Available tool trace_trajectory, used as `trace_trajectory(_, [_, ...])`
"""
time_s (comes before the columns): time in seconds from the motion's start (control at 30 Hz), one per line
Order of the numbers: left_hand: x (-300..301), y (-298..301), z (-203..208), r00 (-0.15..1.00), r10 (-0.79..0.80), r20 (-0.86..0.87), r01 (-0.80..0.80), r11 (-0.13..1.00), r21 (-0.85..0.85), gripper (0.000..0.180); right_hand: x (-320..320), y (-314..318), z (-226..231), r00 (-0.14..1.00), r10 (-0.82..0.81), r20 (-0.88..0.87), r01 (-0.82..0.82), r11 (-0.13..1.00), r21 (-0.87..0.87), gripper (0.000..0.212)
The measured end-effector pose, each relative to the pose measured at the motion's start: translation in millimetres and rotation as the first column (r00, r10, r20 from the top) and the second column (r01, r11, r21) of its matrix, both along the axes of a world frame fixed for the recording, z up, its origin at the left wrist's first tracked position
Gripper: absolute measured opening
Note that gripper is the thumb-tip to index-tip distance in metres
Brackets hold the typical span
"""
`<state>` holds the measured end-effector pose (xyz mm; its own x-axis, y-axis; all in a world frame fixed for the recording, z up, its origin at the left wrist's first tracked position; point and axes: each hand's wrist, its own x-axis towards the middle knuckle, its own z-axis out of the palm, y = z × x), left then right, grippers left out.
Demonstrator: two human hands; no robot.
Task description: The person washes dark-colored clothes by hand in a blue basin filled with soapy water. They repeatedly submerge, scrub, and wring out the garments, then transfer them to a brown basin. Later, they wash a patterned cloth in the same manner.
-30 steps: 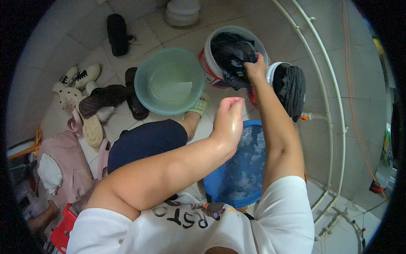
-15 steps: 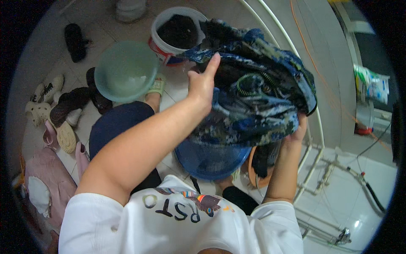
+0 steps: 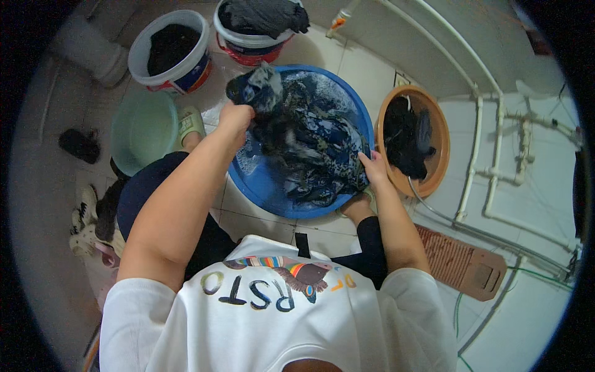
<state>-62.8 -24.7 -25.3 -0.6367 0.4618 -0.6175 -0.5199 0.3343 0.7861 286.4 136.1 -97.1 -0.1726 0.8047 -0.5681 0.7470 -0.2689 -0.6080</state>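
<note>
Tiled floor (image 3: 257, 226), wash area: dark camouflage garment (image 3: 310, 139) spread in a blue basin (image 3: 248, 192), both hands on it.

Noted from beside, left to right: pale green basin (image 3: 145, 130); left hand (image 3: 234, 121) closed round a bunched end at the blue basin's left rim; garment crumpled across sudsy water; right hand (image 3: 375, 168) pinching its edge by the right rim, thumb showing; orange tub (image 3: 437, 161) of dark clothes just beside. Handling, judged: soft, limp, waterlogged so heavy, slippery with suds, hardly fragile; best gripped by thick folds at opposite ends, sharing the weight.
</note>
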Motion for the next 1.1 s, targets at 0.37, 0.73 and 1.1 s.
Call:
trace_trajectory(0.37, [52, 44, -86, 0.298, -0.904, -0.305, 0.369, 0.404, -0.837, 0.072, -99, 7, -13, 0.567, 0.557, 0.607, -0.820, 0.311, 0.481, 0.057])
trace_trajectory(0.73, [59, 70, -178, -0.117, -0.983, -0.143, 0.380, 0.089, -0.921, 0.073, -125, 44, -108, 0.193, 0.675, 0.712, -0.909, 0.395, -0.129, 0.079])
trace_trajectory(1.1, [29, 109, -248, -0.051, -0.995, 0.083, 0.578, -0.098, -0.810, 0.070, -132, 63, -150, 0.442, 0.651, 0.617, -0.839, 0.543, 0.028, 0.076])
